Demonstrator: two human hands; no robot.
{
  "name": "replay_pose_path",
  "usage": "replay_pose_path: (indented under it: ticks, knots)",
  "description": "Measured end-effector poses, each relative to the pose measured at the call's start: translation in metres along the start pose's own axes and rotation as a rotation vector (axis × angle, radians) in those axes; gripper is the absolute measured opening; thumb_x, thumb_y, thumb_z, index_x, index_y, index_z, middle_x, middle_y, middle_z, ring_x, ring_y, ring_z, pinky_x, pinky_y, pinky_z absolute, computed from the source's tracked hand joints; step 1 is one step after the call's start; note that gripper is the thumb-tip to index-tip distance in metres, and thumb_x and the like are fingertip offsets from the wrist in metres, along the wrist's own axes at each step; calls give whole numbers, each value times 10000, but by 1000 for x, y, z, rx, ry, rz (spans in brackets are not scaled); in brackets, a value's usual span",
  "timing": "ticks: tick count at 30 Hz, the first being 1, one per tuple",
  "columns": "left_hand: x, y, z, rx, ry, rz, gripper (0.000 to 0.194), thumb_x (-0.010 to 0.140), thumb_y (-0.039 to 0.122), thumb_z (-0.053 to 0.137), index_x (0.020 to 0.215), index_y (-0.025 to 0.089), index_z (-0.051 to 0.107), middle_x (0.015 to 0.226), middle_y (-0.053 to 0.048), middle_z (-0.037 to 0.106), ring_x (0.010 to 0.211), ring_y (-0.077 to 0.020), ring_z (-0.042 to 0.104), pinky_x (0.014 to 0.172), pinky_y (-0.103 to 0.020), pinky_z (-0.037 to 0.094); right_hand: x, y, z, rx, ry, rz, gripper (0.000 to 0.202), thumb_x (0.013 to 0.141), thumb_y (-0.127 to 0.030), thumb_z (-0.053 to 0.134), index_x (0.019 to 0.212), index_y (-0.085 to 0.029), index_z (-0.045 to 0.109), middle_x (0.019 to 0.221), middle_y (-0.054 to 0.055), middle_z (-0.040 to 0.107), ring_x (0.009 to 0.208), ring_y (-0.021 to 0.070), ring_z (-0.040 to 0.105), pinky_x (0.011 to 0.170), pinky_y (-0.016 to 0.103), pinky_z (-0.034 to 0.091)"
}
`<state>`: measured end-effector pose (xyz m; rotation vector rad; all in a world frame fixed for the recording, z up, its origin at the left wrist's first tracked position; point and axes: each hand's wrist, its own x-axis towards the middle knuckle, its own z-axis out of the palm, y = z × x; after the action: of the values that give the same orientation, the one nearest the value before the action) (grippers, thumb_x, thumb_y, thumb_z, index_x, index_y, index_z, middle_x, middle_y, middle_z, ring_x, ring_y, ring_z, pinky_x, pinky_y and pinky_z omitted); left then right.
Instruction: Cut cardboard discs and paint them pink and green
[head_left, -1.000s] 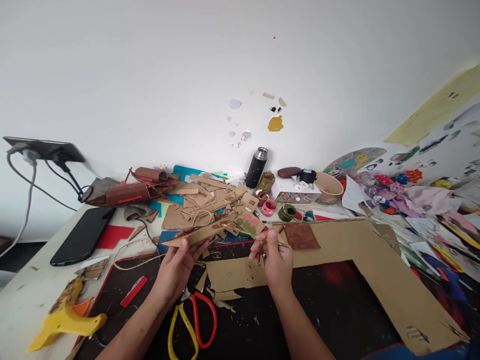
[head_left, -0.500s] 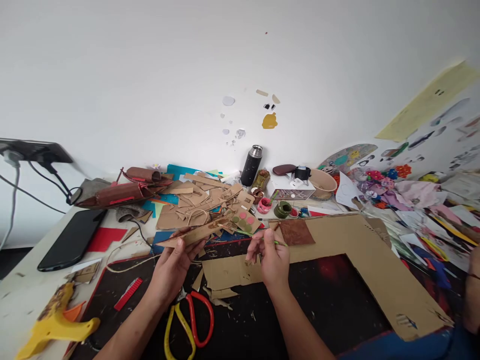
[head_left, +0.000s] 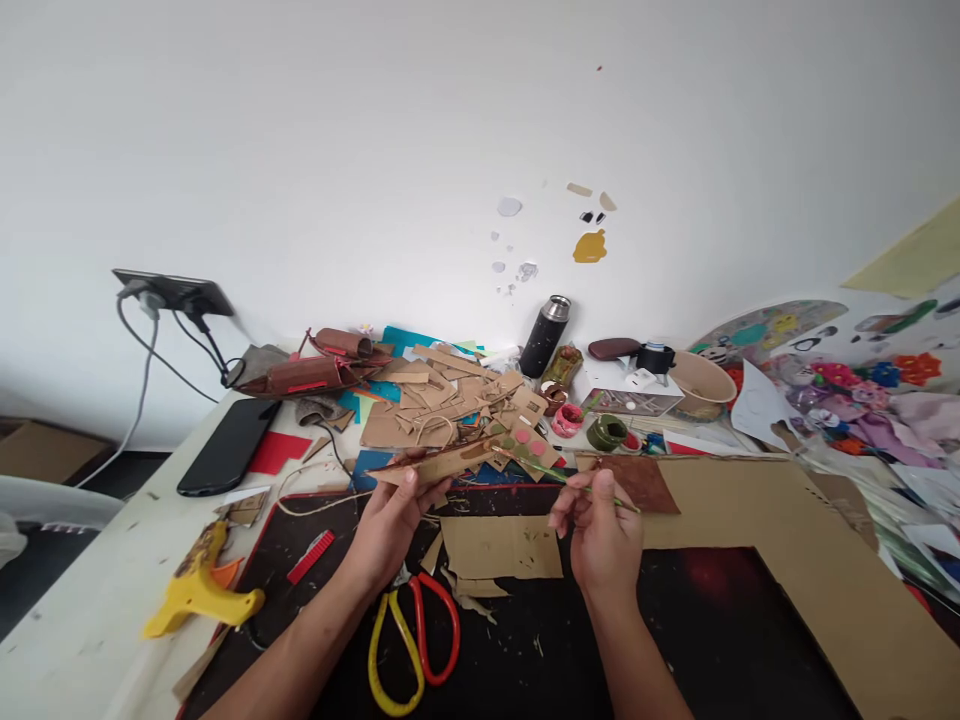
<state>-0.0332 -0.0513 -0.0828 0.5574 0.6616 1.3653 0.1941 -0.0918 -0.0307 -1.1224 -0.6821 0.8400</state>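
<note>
My left hand (head_left: 397, 510) is closed on a long, pointed cardboard piece (head_left: 439, 463) that has brown paint along part of it. In my right hand (head_left: 604, 520) is a thin green paintbrush (head_left: 555, 474), its tip close to the right end of the cardboard piece; whether they touch I cannot tell. Beyond the hands stand a pink paint jar (head_left: 567, 420), a green paint jar (head_left: 607, 431) and a brown paint jar (head_left: 553, 397). A brown painted square (head_left: 641, 484) lies to the right of my right hand. Scissors (head_left: 416, 640) with yellow and red handles lie between my forearms.
Cardboard scraps (head_left: 405, 420) are heaped behind my left hand. A yellow glue gun (head_left: 206, 585) and a black phone (head_left: 229, 448) lie at the left. A black bottle (head_left: 546, 338) leans near the wall. A large cardboard frame (head_left: 817, 560) covers the right side.
The camera view has turned left, so everything appears further right. The brush has moved from beside the painted cardboard's end to lie slightly differently, its tip still near that end.
</note>
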Motion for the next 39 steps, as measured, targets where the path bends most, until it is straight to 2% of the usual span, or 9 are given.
replay_pose_path:
  ticks: [2, 9, 16, 20, 24, 26, 32, 39]
  knots:
    - [0, -1, -1, 0, -10, 5, 476, 870, 456, 851, 1269, 257, 685, 1393, -114, 687, 1367, -394, 594, 1177, -689, 425, 0, 2, 1, -15, 3, 6, 547, 882, -700, 719, 806, -160, 686, 529, 0, 635, 402, 150, 590, 377, 223, 411]
    - [0, -3, -3, -13, 0, 26, 498, 896, 470, 823, 1326, 275, 663, 1412, -112, 679, 1357, -395, 606, 1166, -690, 439, 8, 2, -10, -12, 154, -2, 579, 830, -736, 748, 799, -164, 660, 524, -8, 624, 398, 154, 587, 364, 222, 387]
    - [3, -1, -3, -44, 43, 28, 487, 855, 437, 865, 1271, 261, 686, 1316, -99, 736, 1250, -376, 687, 1170, -676, 444, 2, -1, -12, 18, 119, 36, 570, 802, -729, 779, 779, -173, 657, 505, -15, 609, 383, 152, 576, 362, 223, 385]
    - [5, 7, -2, -43, 96, 7, 441, 780, 331, 910, 1170, 243, 724, 1173, -70, 796, 1173, -347, 733, 1193, -633, 436, -3, 0, -8, 52, 106, 78, 559, 807, -723, 776, 764, -176, 668, 483, -21, 598, 364, 143, 563, 348, 211, 376]
    - [8, 16, 0, -3, 144, 30, 325, 767, 281, 883, 1060, 222, 756, 1138, -58, 814, 1187, -318, 727, 1227, -577, 419, -9, 3, -6, 66, 56, 126, 570, 827, -736, 746, 752, -176, 671, 485, -23, 598, 351, 136, 562, 343, 204, 369]
    - [9, 19, 2, 2, 156, 16, 317, 781, 268, 861, 1077, 225, 759, 1159, -55, 811, 1216, -304, 713, 1239, -552, 413, -11, 3, -8, 77, 50, 131, 568, 835, -730, 742, 745, -175, 667, 483, -25, 596, 349, 132, 563, 343, 198, 363]
    - [9, 22, 5, 16, 186, 24, 285, 805, 275, 820, 1081, 235, 767, 1223, -51, 794, 1291, -315, 668, 1215, -516, 459, -8, -6, -25, 107, 118, 127, 556, 816, -722, 764, 744, -185, 642, 474, -45, 568, 347, 128, 552, 336, 194, 345]
    - [7, 21, 10, 24, 155, -3, 312, 761, 279, 870, 1055, 225, 779, 1203, -53, 798, 1215, -315, 710, 1228, -520, 441, -15, -5, -41, 99, 171, 176, 589, 766, -746, 793, 734, -178, 641, 464, -54, 538, 343, 127, 539, 331, 196, 334]
